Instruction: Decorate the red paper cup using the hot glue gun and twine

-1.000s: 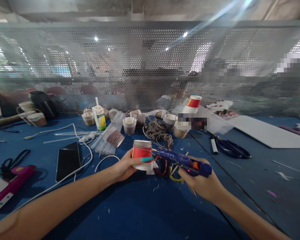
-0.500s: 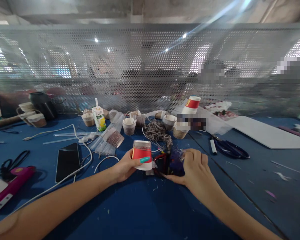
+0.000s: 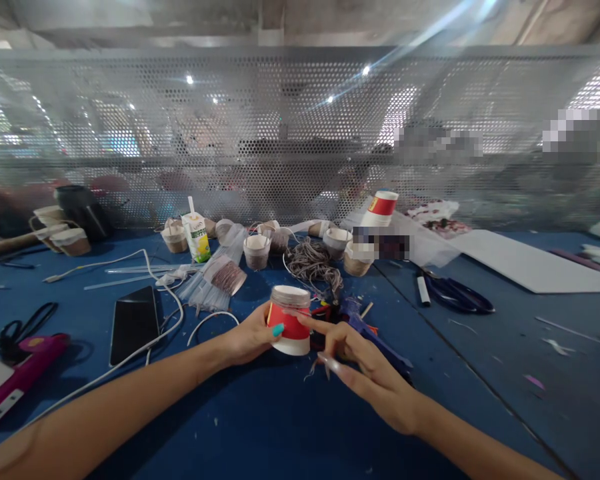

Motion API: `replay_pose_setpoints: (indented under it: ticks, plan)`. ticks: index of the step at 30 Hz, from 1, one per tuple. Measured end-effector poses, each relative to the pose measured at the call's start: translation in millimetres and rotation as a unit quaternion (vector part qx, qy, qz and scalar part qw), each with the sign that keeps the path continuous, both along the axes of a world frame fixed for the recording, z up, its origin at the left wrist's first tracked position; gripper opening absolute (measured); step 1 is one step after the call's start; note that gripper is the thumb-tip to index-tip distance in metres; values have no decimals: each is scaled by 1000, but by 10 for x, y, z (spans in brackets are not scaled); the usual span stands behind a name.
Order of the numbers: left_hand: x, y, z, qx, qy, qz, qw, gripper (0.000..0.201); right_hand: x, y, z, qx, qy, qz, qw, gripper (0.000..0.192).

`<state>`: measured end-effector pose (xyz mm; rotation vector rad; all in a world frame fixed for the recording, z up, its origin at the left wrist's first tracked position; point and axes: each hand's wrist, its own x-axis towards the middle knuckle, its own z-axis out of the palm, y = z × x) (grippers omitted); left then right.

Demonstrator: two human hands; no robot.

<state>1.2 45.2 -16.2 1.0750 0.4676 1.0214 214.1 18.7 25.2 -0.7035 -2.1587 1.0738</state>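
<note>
While the left hand wrapped its fingers and thumb round the side of a small red paper cup with a white base band and a brownish cord-wound rim, the cup stood inverted on the blue felt-like tabletop, near the middle of the view and just in front of the person. Its waxy red wall looked smooth, while the band at the top looked ribbed and dull. The left grip was clenched lightly on the cup, a turquoise-painted nail showing against the red. The right hand was held loosely spread, grasping nothing; one fingertip touched the cup's upper right side, and the other fingers, with long pale nails, hung just beside its base.

Behind that hand lay a dark blue plastic glue gun on its side, touching the tabletop. Farther back sat a tangled heap of grey-brown twine, with several small cord-covered paper cups around it. To the left lay a flat black glossy phone and a looping white cable. To the right lay black-handled scissors.
</note>
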Motion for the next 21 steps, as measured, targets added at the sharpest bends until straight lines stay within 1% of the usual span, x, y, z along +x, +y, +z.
replay_pose_setpoints:
  ticks: [3,6,8,10,11,12,14,16,17,19,21]
  plan:
    - [-5,5,-9,-5,2,-8,1000,74,6,50,-20,-68,96,-35,992,26]
    - [1,-1,9,-17,-3,-10,1000,75,26,136,-43,-108,183,-109,971,34]
    - [12,-6,25,-21,-1,-5,1000,76,43,185,-57,-104,224,-167,954,33]
    - [23,-7,30,-24,2,4,1000,77,56,202,-74,-73,239,-203,947,27]
    - [29,-7,29,-25,2,9,1000,77,60,195,-82,-51,230,-201,951,24]
    - [34,-7,26,-26,0,15,1000,76,60,177,-88,-27,209,-178,961,23]
    - [41,-6,19,-29,-7,28,999,75,50,120,-91,10,144,-96,985,26]
    - [46,-8,16,-28,-8,38,999,74,23,55,-70,29,79,-17,996,28]
    - [49,-10,18,-26,-1,41,999,73,6,26,-52,32,51,9,998,27]
    - [54,-15,25,-23,21,45,999,71,-26,-14,-8,28,11,32,999,24]
    - [59,-20,32,-21,40,48,998,68,-38,-27,25,30,-8,30,999,21]
